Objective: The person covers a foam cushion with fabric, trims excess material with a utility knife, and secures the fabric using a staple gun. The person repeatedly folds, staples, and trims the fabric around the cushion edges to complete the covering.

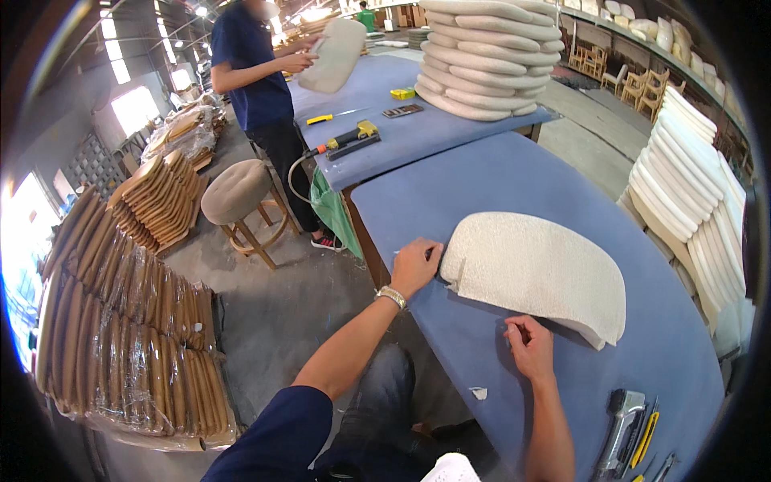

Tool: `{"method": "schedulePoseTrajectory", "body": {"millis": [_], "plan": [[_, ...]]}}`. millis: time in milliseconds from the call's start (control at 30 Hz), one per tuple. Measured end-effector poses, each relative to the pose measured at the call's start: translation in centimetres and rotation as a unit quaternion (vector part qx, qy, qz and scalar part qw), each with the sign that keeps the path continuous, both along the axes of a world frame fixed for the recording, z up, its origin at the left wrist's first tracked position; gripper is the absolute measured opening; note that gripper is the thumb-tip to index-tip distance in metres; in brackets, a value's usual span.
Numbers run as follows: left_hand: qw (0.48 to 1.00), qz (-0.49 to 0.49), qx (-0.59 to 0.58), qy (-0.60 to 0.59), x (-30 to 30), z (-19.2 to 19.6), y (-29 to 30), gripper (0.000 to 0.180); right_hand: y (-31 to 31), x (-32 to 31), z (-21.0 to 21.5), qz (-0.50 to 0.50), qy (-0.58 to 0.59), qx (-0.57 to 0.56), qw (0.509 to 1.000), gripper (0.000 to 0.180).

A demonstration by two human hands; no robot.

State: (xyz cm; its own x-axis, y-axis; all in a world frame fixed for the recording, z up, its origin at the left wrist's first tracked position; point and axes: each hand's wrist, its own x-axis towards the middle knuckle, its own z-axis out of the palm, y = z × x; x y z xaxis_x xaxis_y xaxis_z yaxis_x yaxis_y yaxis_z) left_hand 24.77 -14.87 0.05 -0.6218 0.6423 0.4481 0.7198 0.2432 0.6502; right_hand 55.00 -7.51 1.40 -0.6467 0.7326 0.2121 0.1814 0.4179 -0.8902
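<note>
A curved panel (534, 269) covered in cream textured fabric, like a chair back, lies on the blue-topped table (675, 321) in front of me. My left hand (418, 267) is at its left edge with the fingers curled in; whether they grip anything is hidden. Just off the panel's near edge is my right hand (530, 347), closed, thumb against the curled fingers; anything between them is too small to make out. A small white scrap (479, 393) lies near the table's edge. At the near right are a staple gun (623, 434) and a yellow cutter knife (645, 439).
Beyond, a second blue table holds a pneumatic stapler (353, 139) with a hose and stacked cream pads (486, 60). A co-worker (261, 88) stands there holding a pad (333, 56). Wrapped brown panels (136, 337) and a round stool (238, 193) stand left; white panels (683, 177) right.
</note>
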Motion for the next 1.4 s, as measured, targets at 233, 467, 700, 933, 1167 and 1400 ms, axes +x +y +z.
{"method": "schedulePoseTrajectory", "body": {"millis": [233, 467, 700, 933, 1167, 1400], "plan": [[1.000, 0.003, 0.011, 0.001, 0.1, -0.2, 0.0, 0.026, -0.3, 0.1, 0.2, -0.006, -0.021, 0.046, 0.999, 0.012], [0.999, 0.001, 0.037, 0.024, -0.2, -0.8, -0.1, 0.024, -0.4, 0.3, -0.1, -0.005, -0.029, 0.036, 0.999, 0.013], [0.999, 0.001, 0.048, 0.005, -0.2, -0.4, -0.2, 0.025, -0.4, 0.1, 0.1, -0.012, -0.036, 0.023, 0.999, 0.013], [0.999, -0.001, 0.047, 0.019, -0.3, -0.5, 0.0, 0.025, -0.4, 0.3, 0.0, -0.014, -0.021, 0.055, 0.998, 0.012], [0.999, 0.008, 0.032, 0.017, -0.1, -0.5, -0.2, 0.026, -0.5, 0.0, -0.2, -0.021, -0.010, 0.066, 0.998, 0.013], [0.999, 0.008, 0.043, 0.019, -0.2, -0.7, 0.0, 0.026, -0.3, 0.0, -0.5, -0.017, 0.007, 0.083, 0.996, 0.013]]}}
